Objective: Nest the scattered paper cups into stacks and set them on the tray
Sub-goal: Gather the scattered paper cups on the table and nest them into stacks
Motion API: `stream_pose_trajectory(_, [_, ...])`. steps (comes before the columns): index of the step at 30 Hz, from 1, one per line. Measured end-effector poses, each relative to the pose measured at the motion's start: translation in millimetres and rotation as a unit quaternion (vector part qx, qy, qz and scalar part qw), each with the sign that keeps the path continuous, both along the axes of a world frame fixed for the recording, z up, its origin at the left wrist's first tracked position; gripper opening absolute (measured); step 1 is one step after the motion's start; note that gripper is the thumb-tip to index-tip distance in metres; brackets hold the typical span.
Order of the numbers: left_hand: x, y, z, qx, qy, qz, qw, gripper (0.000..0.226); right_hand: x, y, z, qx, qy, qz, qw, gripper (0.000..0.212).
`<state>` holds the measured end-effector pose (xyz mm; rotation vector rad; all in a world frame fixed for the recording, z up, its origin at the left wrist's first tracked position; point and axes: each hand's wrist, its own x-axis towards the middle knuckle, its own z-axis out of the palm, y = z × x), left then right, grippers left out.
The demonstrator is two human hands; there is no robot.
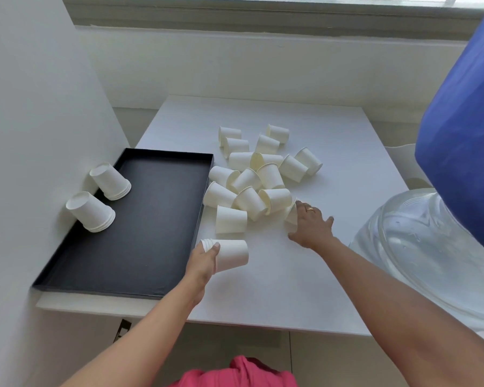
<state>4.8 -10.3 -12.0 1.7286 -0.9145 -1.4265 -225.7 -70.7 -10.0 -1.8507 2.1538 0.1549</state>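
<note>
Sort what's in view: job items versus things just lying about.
Job: black tray; far stack and near stack on it; scattered cups; nested stack gripped by left hand; right hand at a loose cup.
Lying about: clear water jug; blue object above it.

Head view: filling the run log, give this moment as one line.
left hand: holds nested stack | right hand: touches loose cup | tray: two inverted stacks | table: scattered cups
</note>
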Motion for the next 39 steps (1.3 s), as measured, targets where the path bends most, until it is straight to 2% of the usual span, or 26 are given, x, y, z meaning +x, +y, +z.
stream_pose_trajectory(3, [0, -1, -2, 0.001, 0.0, -0.002, 1.0, 0.03, 3, 3, 0, -0.066, -0.004, -0.004, 0.998, 0.069])
stream_pose_trajectory(6, [-2, -1, -3, 0.003, 0.001, -0.005, 1.0, 0.03, 5, 6, -2, -0.091, -0.015, -0.003, 0.996, 0.06])
stream_pose_trajectory(12, [-4, 0, -4, 0.005, 0.0, -0.008, 1.0, 0.03, 6, 13, -10, -0.019, 0.009, 0.017, 1.0, 0.085])
stream_pose_trajectory(16, [-4, 1, -6, 0.007, 0.002, -0.011, 1.0, 0.03, 7, 24, -20, 0.004, 0.031, 0.03, 0.999, 0.076])
stream_pose_trajectory(19, [-4, 2, -7, 0.008, 0.001, -0.011, 1.0, 0.032, 12, 32, -24, 0.005, 0.014, 0.042, 0.999, 0.069])
stream_pose_trajectory(27, [-8, 2, -9, -0.004, -0.001, -0.026, 1.0, 0.028, 48, 44, -20, 0.004, -0.07, 0.14, 0.988, 0.071])
stream_pose_trajectory(33, [-13, 4, -9, -0.003, 0.016, -0.055, 0.998, 0.034, 66, 49, -11, -0.008, -0.11, 0.175, 0.978, 0.07])
stream_pose_trajectory(39, [-19, 7, -8, 0.008, 0.019, -0.132, 0.991, 0.04, 79, 55, -5, -0.012, -0.133, 0.198, 0.971, 0.071])
